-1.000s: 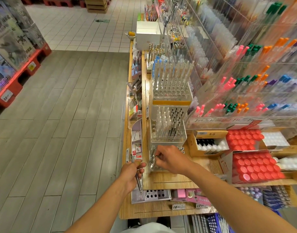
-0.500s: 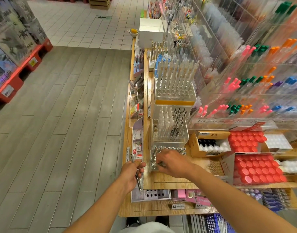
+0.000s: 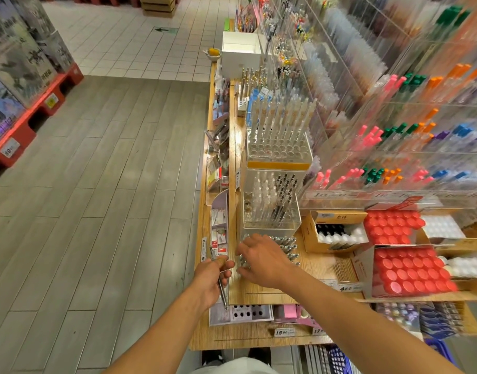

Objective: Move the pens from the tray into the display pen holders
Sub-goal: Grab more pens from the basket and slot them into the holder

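Hovering spread-fingered over the silver pens [image 3: 287,245] lying in the tray on the wooden surface [image 3: 318,265], the right hand [image 3: 261,259] sits nearest them, while the left hand [image 3: 211,276] pinches one pen [image 3: 221,288] lengthwise toward the body.

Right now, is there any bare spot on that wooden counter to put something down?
Yes: bare wood on the raised wooden counter between the right hand, the tan cardboard box of bottles and the red-capped bottles. Around the clear acrylic pen holders it is crowded.
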